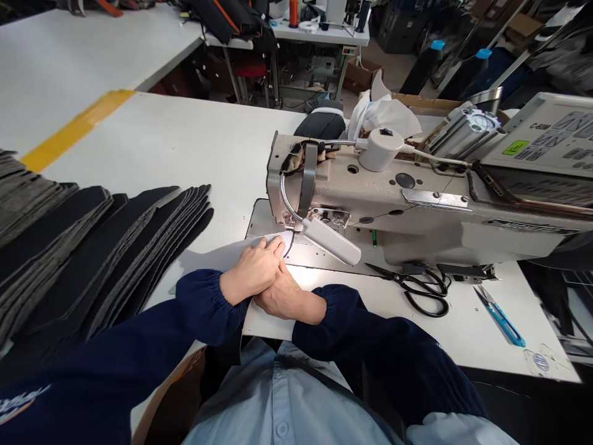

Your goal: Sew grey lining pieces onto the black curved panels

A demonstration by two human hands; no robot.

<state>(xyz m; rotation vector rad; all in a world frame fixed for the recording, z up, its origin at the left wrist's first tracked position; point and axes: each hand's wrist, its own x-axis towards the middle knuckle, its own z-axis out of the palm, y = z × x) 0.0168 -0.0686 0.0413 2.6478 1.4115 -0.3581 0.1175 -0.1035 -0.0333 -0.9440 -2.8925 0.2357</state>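
A pale grey fabric piece (288,240) with a dark edge lies under the needle area of a sewing machine (370,185). My left hand (254,269) presses on this fabric from above, its fingers bent and close together near the presser foot. Crossing just under it, my right hand (285,293) grips the near edge of the fabric; part of its fingers is hidden beneath the left hand. A small white lamp (331,240) on a bendy metal neck hangs right beside my fingertips and hides some of the needle area.
Stacks of dark fabric pieces (134,253) fan out at the left. Black scissors (419,287) and blue thread snips (500,316) lie at the right. Behind the machine are white crumpled sheets (382,114) and a control box (546,136). Yellow tape (78,130) crosses the table at far left.
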